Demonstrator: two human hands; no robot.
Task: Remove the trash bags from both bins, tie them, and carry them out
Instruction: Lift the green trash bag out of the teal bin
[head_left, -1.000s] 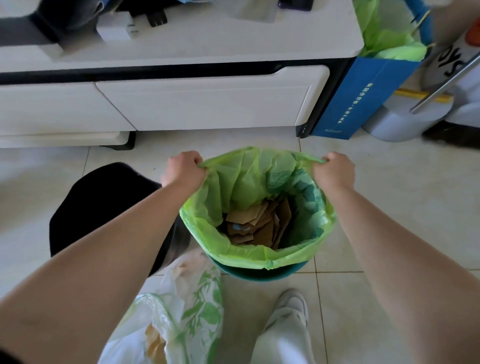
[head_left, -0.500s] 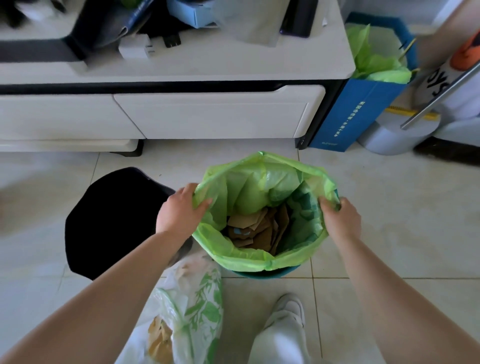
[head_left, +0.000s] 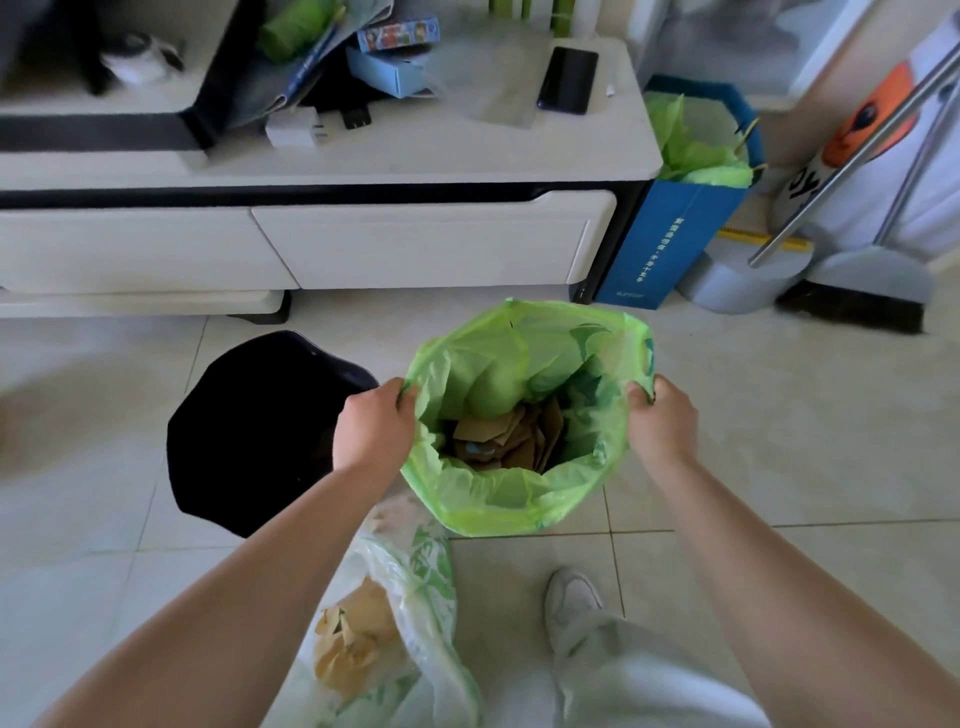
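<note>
Green trash bag (head_left: 519, 499) is gripped at its rim by left hand (head_left: 371, 431) and right hand (head_left: 660, 421), both closed on the plastic, mouth open between them, bin hidden beneath; white bag (head_left: 395, 613) already out just below the left grip, tying and carrying judged outstanding

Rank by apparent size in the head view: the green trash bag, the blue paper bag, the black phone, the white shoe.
1. Green plastic trash bag
2. Blue paper bag
3. White shoe and black phone: look alike; the shoe is nearer, so unranked.

Left hand (head_left: 375, 429), right hand (head_left: 661, 420) clenched.
</note>
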